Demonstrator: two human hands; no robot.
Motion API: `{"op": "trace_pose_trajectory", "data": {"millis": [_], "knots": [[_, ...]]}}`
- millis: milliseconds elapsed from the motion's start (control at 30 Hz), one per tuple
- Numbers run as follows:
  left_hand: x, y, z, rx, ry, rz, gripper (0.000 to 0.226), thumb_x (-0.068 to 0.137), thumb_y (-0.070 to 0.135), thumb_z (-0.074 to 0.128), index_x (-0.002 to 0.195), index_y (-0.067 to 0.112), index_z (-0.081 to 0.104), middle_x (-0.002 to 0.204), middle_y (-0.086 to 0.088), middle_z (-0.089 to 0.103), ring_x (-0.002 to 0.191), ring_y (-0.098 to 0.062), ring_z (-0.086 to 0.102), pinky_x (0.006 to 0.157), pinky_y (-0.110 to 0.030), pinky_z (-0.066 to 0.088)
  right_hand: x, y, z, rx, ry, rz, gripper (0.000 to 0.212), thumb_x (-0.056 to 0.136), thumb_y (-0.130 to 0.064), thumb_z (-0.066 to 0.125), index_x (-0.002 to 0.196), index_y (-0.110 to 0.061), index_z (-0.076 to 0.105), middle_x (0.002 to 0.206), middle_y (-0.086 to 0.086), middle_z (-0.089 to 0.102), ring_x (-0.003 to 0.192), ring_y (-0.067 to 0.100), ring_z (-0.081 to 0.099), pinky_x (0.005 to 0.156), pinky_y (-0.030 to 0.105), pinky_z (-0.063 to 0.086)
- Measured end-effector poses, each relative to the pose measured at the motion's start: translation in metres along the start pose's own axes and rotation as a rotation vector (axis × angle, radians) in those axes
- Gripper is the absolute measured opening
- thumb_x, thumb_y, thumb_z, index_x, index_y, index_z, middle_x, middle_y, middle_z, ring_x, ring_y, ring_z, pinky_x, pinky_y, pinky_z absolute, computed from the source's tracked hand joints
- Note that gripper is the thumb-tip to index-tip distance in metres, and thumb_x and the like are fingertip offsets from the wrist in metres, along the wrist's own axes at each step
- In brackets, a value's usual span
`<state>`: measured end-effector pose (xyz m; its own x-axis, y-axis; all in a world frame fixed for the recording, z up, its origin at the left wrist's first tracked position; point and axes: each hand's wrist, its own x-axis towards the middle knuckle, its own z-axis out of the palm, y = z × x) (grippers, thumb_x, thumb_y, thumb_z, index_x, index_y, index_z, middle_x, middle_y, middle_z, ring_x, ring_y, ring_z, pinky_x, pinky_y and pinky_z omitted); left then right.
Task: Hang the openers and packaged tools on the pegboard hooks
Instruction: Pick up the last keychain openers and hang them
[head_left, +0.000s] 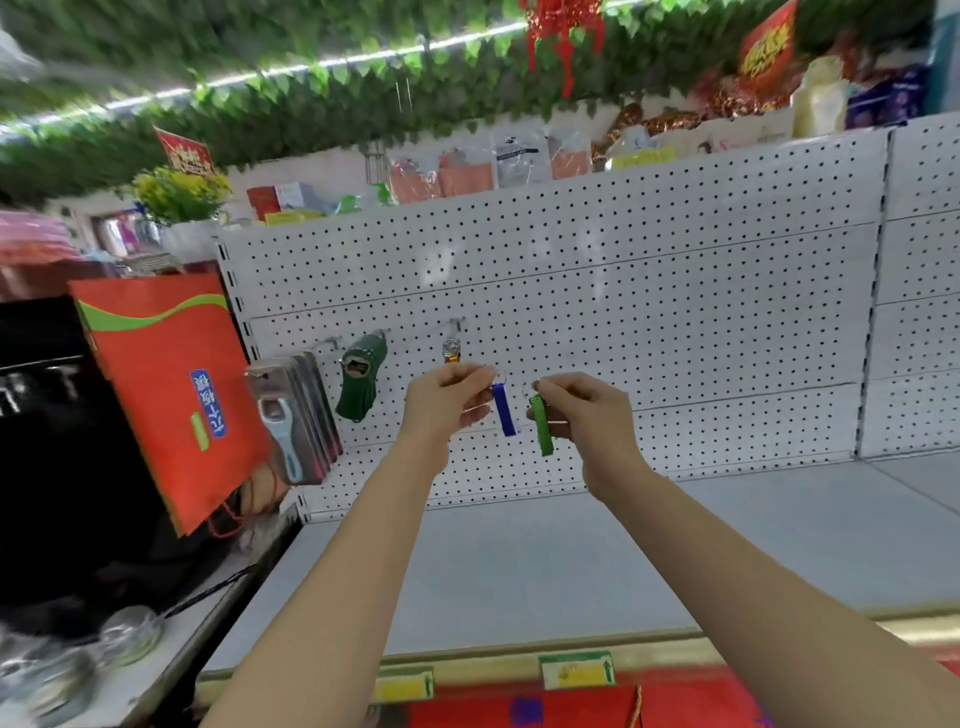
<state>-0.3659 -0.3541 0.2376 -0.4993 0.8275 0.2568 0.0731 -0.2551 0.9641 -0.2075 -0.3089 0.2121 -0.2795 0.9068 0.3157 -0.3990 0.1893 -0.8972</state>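
My left hand (448, 399) pinches the key ring of a blue opener (504, 410), which hangs down in front of the white pegboard (649, 322). My right hand (584, 410) pinches the ring of a green opener (541, 425) just to the right of the blue one. Above my left hand a small orange and silver opener (451, 351) hangs on a hook. Further left, dark green openers (360, 379) hang on another hook, and a stack of packaged openers (291, 418) hangs at the pegboard's left end.
A grey shelf (545, 561) runs below the pegboard, with yellow price tags (576, 669) on its front edge. An orange bag (171, 384) hangs at the left beside a dark counter. Boxes and packets line the top of the pegboard under green leaves.
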Motion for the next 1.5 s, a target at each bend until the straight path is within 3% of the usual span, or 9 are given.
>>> {"op": "trace_pose_trajectory", "data": {"millis": [267,500,733,833,1000,1167,1333,1433,1500], "knots": [[0.035,0.015,-0.034,-0.042,0.027,0.043,0.020,0.089,0.012,0.074,0.106,0.001,0.071,0.091,-0.013,0.070,0.078,-0.021,0.063,0.062,-0.021,0.057,0.013,0.005,0.049,0.000,0.009,-0.055,0.011,0.089,-0.007,0.065,0.090,0.002,0.070,0.075,0.012,0.068,0.069,0.024,0.069,0.073,0.038,0.058],[0.060,0.019,-0.047,-0.069,0.070,0.032,0.014,0.090,0.012,0.072,0.103,0.005,0.070,0.082,-0.003,0.074,0.072,-0.014,0.067,0.075,-0.027,0.058,0.026,0.006,0.064,-0.039,-0.034,-0.065,0.012,0.089,-0.007,0.065,0.092,0.003,0.070,0.070,0.008,0.069,0.066,0.020,0.069,0.071,0.034,0.059],[0.076,0.007,-0.047,0.001,0.086,-0.013,0.004,0.091,0.012,0.071,0.088,0.011,0.071,0.083,-0.007,0.073,0.078,-0.019,0.066,0.079,-0.033,0.057,0.040,0.006,0.071,-0.075,-0.061,-0.056,0.012,0.088,-0.005,0.064,0.091,0.005,0.070,0.071,0.010,0.069,0.067,0.023,0.067,0.076,0.044,0.058],[0.082,0.001,-0.045,0.013,0.106,-0.021,0.003,0.092,0.010,0.069,0.092,0.009,0.071,0.088,-0.010,0.074,0.077,-0.019,0.066,0.078,-0.031,0.058,0.044,0.007,0.070,-0.090,-0.065,-0.061,0.011,0.089,-0.006,0.064,0.090,0.003,0.070,0.073,0.011,0.069,0.069,0.023,0.067,0.074,0.041,0.059],[0.090,-0.005,-0.040,0.036,0.142,-0.032,0.013,0.094,0.012,0.067,0.104,0.003,0.069,0.088,-0.009,0.073,0.071,-0.013,0.067,0.060,-0.020,0.053,0.050,0.011,0.070,-0.078,-0.073,-0.078,0.010,0.089,-0.005,0.064,0.088,0.002,0.070,0.071,0.009,0.070,0.062,0.018,0.069,0.064,0.029,0.059],[0.095,-0.007,-0.042,0.057,0.138,-0.028,0.016,0.094,0.013,0.067,0.105,0.001,0.069,0.091,-0.011,0.075,0.073,-0.014,0.068,0.060,-0.020,0.054,0.054,0.015,0.078,-0.071,-0.062,-0.092,0.009,0.088,-0.005,0.064,0.084,0.001,0.069,0.071,0.011,0.070,0.064,0.021,0.068,0.060,0.027,0.059],[0.094,-0.008,-0.054,0.242,0.124,0.094,0.011,0.095,0.010,0.064,0.103,0.014,0.072,0.101,-0.008,0.075,0.079,-0.014,0.070,0.071,-0.028,0.059,0.061,0.018,0.090,-0.069,-0.012,-0.100,0.010,0.086,-0.009,0.067,0.077,-0.008,0.071,0.075,0.010,0.071,0.072,0.025,0.069,0.066,0.032,0.060],[0.090,-0.007,-0.062,0.533,0.085,0.281,0.033,0.096,0.005,0.057,0.104,0.033,0.071,0.108,0.008,0.072,0.091,-0.013,0.067,0.081,-0.030,0.058,0.068,0.019,0.096,-0.076,0.040,-0.114,0.009,0.086,-0.009,0.066,0.079,-0.009,0.072,0.080,0.011,0.073,0.078,0.029,0.071,0.063,0.029,0.060],[0.087,-0.007,-0.064,0.689,0.034,0.365,0.039,0.095,0.003,0.053,0.114,0.033,0.069,0.114,0.014,0.067,0.097,-0.008,0.063,0.087,-0.026,0.053,0.073,0.021,0.100,-0.068,0.067,-0.110,0.011,0.086,-0.009,0.066,0.077,-0.011,0.072,0.079,0.009,0.073,0.081,0.031,0.071,0.065,0.035,0.061]]}}
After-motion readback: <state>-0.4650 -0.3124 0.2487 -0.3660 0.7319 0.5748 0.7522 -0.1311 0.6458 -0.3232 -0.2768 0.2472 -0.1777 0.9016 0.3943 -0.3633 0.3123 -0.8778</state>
